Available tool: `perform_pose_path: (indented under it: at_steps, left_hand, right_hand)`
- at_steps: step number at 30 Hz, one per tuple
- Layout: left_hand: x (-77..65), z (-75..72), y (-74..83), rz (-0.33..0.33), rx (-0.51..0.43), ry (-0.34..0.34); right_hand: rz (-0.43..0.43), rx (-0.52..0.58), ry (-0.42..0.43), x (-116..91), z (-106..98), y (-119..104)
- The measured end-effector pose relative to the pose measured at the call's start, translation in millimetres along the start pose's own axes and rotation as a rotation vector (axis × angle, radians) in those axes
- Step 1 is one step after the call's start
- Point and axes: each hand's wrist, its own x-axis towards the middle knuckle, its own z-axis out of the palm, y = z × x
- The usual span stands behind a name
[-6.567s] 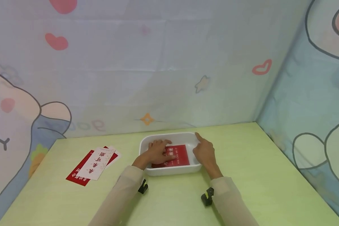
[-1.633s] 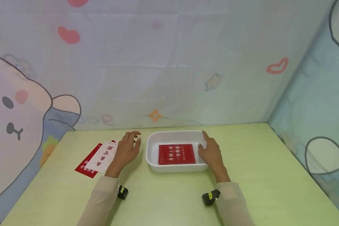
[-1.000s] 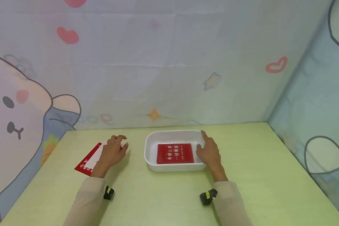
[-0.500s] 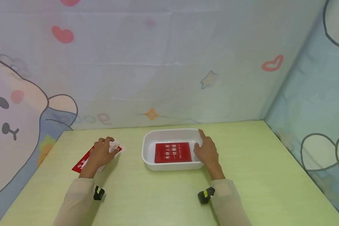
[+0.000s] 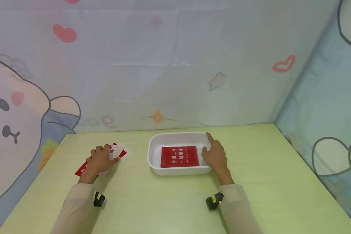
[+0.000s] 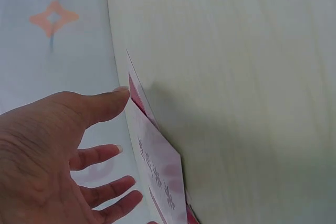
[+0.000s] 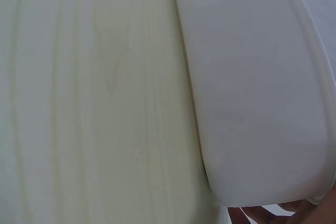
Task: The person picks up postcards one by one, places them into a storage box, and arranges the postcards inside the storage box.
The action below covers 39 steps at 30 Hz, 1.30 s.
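In the head view my left hand [image 5: 100,160] is over a fanned pile of cards on the left. A white card [image 5: 115,150] with writing lies on top, and a red card [image 5: 82,168] shows below it. The left wrist view has the thumb [image 6: 107,106] at the white card's [image 6: 160,163] edge, the other fingers spread apart. My right hand [image 5: 217,156] grips the right end of a white plastic tray [image 5: 178,171], thumb inside and fingers along the outer wall. Red cards [image 5: 179,156] with white lettering lie flat in the tray.
The pale green tabletop [image 5: 152,204] carries both the tray and the pile. A cartoon-printed cloth [image 5: 134,81] hangs behind the table and along its right side. A small black wrist camera [image 5: 214,201] sits at each cuff.
My left hand has left the tray's inside and moved left to the card pile, lowering onto it with its fingers spread. The right hand stays on the tray's right end.
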Motion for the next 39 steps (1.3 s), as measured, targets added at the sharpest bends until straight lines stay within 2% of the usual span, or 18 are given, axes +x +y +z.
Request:
perform_pose_path:
  at_steps: [6, 14, 23, 33, 39]
  left_hand:
    - [-1.7, -2.7, -2.3, -0.055, -0.01, -0.05]
    - [-8.2, -4.0, -1.3, -0.125, -0.035, -0.048]
    - [-11.3, -3.8, -3.0, -0.051, 0.022, -0.027]
    - [-9.7, -2.0, 3.1, -0.039, 0.03, -0.023]
    - [-7.8, 0.2, 6.8, -0.047, -0.001, -0.01]
  right_hand:
    - [0.003, -0.004, 0.003, 2, 2, 2]
    - [0.01, -0.001, 0.006, 2, 2, 2]
    - [-0.003, 0.004, 0.004, 0, 1, 0]
    - [0.006, 0.015, 0.001, -1, 0, 0]
    - [-0.006, 0.02, 0.001, -1, 0, 0]
